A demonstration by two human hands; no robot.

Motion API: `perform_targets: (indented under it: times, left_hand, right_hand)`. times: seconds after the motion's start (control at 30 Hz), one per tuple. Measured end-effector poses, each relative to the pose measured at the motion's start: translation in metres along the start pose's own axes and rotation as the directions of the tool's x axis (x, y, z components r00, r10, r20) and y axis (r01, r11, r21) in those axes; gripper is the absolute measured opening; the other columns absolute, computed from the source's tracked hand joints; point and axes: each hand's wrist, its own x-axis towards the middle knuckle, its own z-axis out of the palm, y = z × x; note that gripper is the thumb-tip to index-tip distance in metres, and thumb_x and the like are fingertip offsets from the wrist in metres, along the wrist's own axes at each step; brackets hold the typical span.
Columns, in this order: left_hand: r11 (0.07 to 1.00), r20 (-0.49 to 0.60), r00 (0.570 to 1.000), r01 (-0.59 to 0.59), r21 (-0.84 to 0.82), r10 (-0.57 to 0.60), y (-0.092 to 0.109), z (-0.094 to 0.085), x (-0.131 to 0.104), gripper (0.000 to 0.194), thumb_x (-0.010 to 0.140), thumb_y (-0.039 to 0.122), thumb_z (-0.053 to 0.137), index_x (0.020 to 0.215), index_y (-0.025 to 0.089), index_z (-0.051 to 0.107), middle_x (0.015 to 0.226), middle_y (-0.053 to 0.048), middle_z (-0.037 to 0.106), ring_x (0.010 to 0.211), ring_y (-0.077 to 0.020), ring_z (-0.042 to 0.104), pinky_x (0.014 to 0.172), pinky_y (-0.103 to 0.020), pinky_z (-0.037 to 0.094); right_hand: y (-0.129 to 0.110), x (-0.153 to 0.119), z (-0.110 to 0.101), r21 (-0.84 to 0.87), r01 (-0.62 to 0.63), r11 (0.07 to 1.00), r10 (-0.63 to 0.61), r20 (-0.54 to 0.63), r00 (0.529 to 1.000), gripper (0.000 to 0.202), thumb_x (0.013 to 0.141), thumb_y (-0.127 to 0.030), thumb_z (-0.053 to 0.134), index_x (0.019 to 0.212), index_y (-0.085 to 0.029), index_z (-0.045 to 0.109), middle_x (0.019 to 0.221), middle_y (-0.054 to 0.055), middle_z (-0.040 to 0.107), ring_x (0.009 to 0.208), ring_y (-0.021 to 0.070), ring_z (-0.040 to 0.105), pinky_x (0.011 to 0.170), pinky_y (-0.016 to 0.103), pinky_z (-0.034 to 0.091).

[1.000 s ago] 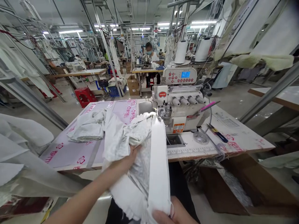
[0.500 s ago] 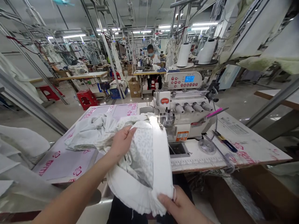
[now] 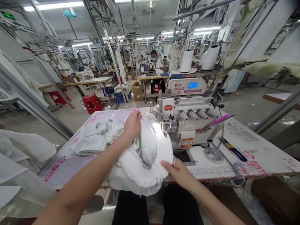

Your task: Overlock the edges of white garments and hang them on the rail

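A pale, gathered garment (image 3: 145, 168) with a wide white band lies partly on the table and hangs over its front edge. Its band runs up to the needle area of a white overlock sewing machine (image 3: 185, 117), where a lamp lights the cloth. My left hand (image 3: 133, 126) is closed on the fabric's upper part, left of the machine's presser foot. Lower down and to the right, my right hand (image 3: 175, 168) pinches the band's edge between thumb and fingers. The cloth under the presser foot is partly hidden.
A heap of white cloth (image 3: 91, 137) lies on the table's left side. Yellow-and-dark-blue snips (image 3: 234, 150) and a clear round dish (image 3: 213, 154) are on the right. White thread cones (image 3: 187, 61) stand behind the machine. A co-worker (image 3: 156, 62) sits at another machine beyond.
My left hand has moved up and forward with the fabric, towards the machine. My right hand has come up with the band's edge, and the hanging cloth has risen. The view has tilted upward.
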Motion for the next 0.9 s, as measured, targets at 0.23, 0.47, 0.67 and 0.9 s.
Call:
perform_targets:
  times: [0.23,0.47,0.67,0.9]
  left_hand:
    - [0.965,0.602,0.783,0.012,-0.262,0.153,0.034,-0.01,-0.107,0.026,0.086,0.032,0.03,0.094,0.016,0.05,0.087,-0.005,0.054,0.08,-0.0157,0.049,0.073,-0.027,0.037]
    - [0.903,0.788,0.611,0.292,-0.316,0.078,0.035,-0.034,-0.138,0.038,0.081,0.046,0.036,0.073,0.014,0.053,0.065,0.0,0.051,0.06,-0.0115,0.046,0.056,-0.022,0.037]
    - [0.758,0.983,0.13,0.626,-0.183,0.13,0.03,-0.055,-0.26,0.047,0.079,0.052,0.036,0.11,0.02,0.05,0.112,-0.004,0.053,0.103,-0.0215,0.045,0.089,-0.03,0.035]
    - [0.764,0.959,0.143,0.58,-0.282,0.245,0.044,-0.044,-0.263,0.046,0.081,0.05,0.036,0.108,0.019,0.053,0.113,-0.004,0.053,0.104,-0.0211,0.046,0.092,-0.032,0.033]
  right_hand:
    - [-0.005,0.019,-0.015,-0.032,-0.02,0.999,0.021,0.008,1.0,0.043,0.074,-0.051,0.049,0.054,-0.014,0.042,0.047,-0.004,0.036,0.045,0.0067,0.029,0.043,0.021,0.022]
    - [-0.009,0.017,-0.016,-0.001,-0.085,0.996,0.085,0.015,0.996,0.042,0.07,-0.053,0.052,0.057,-0.014,0.046,0.049,-0.003,0.039,0.044,0.0072,0.031,0.043,0.021,0.024]
    - [0.02,-0.071,0.039,-0.123,-0.079,0.989,0.07,-0.076,0.995,0.032,0.074,-0.042,0.054,0.064,-0.012,0.052,0.059,-0.001,0.044,0.055,0.0098,0.037,0.05,0.02,0.03]
    - [0.038,-0.122,0.072,0.14,-0.13,0.982,0.117,0.097,0.988,0.031,0.077,-0.039,0.05,0.069,-0.01,0.051,0.062,-0.001,0.04,0.058,0.0094,0.034,0.053,0.02,0.031]
